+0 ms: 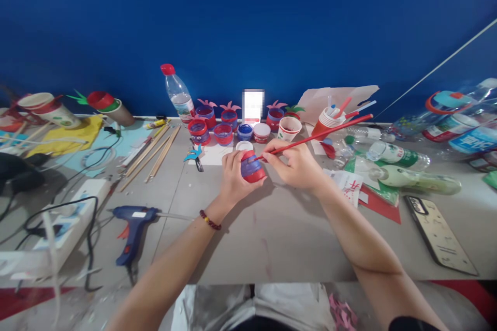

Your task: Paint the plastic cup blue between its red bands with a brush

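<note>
Tilted in my left hand [235, 176] is a small round pot [253, 166], painted red with a blue-purple band. My fingers wrap its left side and underside. In my right hand [289, 163] I pinch a long red paintbrush [322, 135], its handle slanting up to the right. The brush tip touches or nearly touches the pot's blue band. Just behind stand an open jar of blue paint [245, 132], a pinkish-red lidded jar [261, 133] and a white lid [244, 146]. Several similar painted pots, such as one [223, 135], are grouped behind my left hand.
A blue glue gun [135, 225] and a white power strip [73, 222] with cables lie left. Wooden sticks [153, 155] and a capped bottle [178, 94] are farther back. At right are paper cups [290, 128], plastic bottles [399, 154] and a phone [440, 235].
</note>
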Tool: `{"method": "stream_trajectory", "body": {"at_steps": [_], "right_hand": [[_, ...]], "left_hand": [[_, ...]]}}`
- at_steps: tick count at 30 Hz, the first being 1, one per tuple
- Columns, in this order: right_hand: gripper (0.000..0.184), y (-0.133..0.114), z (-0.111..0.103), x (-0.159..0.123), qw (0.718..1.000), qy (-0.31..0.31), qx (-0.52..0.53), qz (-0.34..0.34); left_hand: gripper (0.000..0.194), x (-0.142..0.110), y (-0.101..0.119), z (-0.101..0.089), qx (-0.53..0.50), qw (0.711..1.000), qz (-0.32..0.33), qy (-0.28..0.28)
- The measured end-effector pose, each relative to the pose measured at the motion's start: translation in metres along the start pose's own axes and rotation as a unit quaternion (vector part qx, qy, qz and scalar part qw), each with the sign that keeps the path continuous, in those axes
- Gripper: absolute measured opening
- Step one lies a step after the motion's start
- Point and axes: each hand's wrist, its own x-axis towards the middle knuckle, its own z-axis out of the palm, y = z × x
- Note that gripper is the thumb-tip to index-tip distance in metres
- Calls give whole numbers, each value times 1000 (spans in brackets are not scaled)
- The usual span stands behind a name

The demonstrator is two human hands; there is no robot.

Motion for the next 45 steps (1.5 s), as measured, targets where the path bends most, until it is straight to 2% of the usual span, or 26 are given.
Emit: {"method": "stream_trajectory", "body": {"at_steps": [9,21,26,37,45], "right_hand": [[15,3,1,1,1000,-3,-2,4],[17,14,-6,2,993,29,-114,26],[15,11,0,0,997,4,-68,32],[12,-6,5,-3,1000,-24,17,-4],[12,-6,8,-2,999,-41,-7,18]], "left_hand": [[85,1,0,-2,4,1000,-1,-1],[84,4,0,-5,-7,1000,-23,14],[84,4,0,-5,-4,1000,-18,19],[86,0,-1,-2,-3,1000,-4,-2],[92,-4,-2,0,-1,1000,-28,-10]]}}
